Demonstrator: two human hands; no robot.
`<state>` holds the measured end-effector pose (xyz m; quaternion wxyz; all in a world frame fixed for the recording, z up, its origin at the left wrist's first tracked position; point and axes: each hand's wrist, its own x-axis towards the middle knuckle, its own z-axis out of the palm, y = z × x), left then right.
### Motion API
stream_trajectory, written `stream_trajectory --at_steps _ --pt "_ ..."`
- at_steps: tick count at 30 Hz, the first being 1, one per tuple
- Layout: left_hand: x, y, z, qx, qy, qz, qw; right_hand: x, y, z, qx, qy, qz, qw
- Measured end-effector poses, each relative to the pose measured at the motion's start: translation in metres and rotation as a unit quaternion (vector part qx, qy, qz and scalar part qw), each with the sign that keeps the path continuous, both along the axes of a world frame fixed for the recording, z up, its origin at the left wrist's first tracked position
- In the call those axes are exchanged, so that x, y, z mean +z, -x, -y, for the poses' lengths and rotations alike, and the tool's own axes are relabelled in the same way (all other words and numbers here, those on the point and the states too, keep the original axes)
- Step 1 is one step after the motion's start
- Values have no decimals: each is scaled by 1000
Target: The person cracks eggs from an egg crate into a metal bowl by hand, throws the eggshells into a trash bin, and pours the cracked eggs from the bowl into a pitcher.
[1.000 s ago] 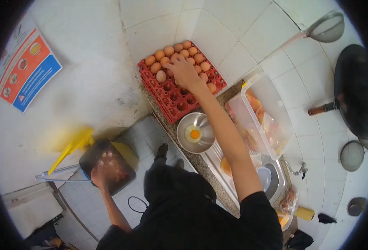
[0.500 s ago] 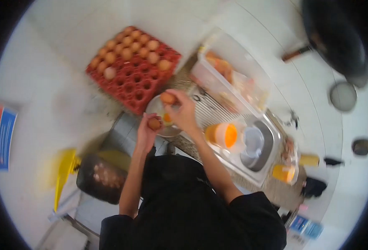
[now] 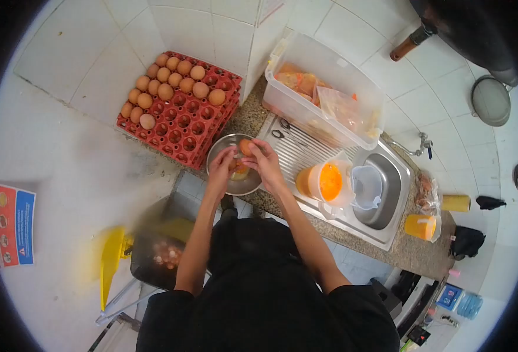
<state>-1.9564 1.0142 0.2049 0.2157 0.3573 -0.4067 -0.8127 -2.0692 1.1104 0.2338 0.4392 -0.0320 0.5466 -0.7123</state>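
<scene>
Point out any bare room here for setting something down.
The drainboard is bare between the spoons, bowl and orange pitcher; so is a counter strip between egg trays and plastic tub. It is crowded over the bowl, where left hand and right hand work, and around the pitcher and clear jug.

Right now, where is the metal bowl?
In the head view, the bowl is just left of centre, beneath the left hand and right hand, between the egg tray and the sink's ribbed drainer.

Kitchen with tiled walls [image 3: 353, 32]
Steel sink [image 3: 393, 202] and tap [image 3: 425, 143] right of centre; dark pan [image 3: 476, 35] and sieve [image 3: 491, 101] upper right.
</scene>
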Motion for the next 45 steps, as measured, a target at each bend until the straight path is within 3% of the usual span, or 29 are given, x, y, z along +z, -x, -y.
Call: stream_trajectory --at_steps 5,8,11,14,18,21,24,27,30,32,33,34,36,38,39,42,45 --pt "13 -4 13 -54 164 25 985 -15 9 4 68 0 51 996" --pt "15 -8 24 -83 258 63 960 -17 8 8 140 -17 -28 990" --pt "21 -15 33 -132 334 129 924 -28 5 11 137 -30 -172 975" --pt "12 -19 38 -147 442 123 876 -51 10 16 164 -79 -441 879" --pt "-13 -12 39 -98 654 51 748 -45 5 25 153 -143 -486 848" --pt "-19 -12 30 -175 634 182 731 -50 3 30 134 -157 -510 835" --pt "-18 -10 27 -215 598 214 742 -52 3 29 127 -155 -518 831" --pt "-16 -10 31 -156 601 175 764 -45 6 23 131 -128 -550 815" --pt "-13 -12 35 -121 650 125 740 -38 11 7 159 -89 -568 803" --pt "-6 -13 34 -84 642 101 756 -32 13 3 154 -74 -583 794" --pt "-4 -13 34 -66 637 88 763 -27 14 2 134 -77 -579 801" --pt "-8 -12 31 -43 558 91 824 -23 13 -4 114 -82 -573 807" --pt "-15 -10 23 5 381 95 920 -17 9 -9 58 -51 -525 848" --pt "-7 -16 15 -30 134 58 989 -16 -3 -3 -14 23 -433 901" --pt "2 -20 10 -45 7 37 998 -10 -5 -2 33 14 -479 877" --pt "22 -26 -4 12 -192 -98 976 29 -21 5 157 -25 -578 800" --pt "22 -62 -7 103 -189 -140 966 60 -25 22 161 7 -614 772"
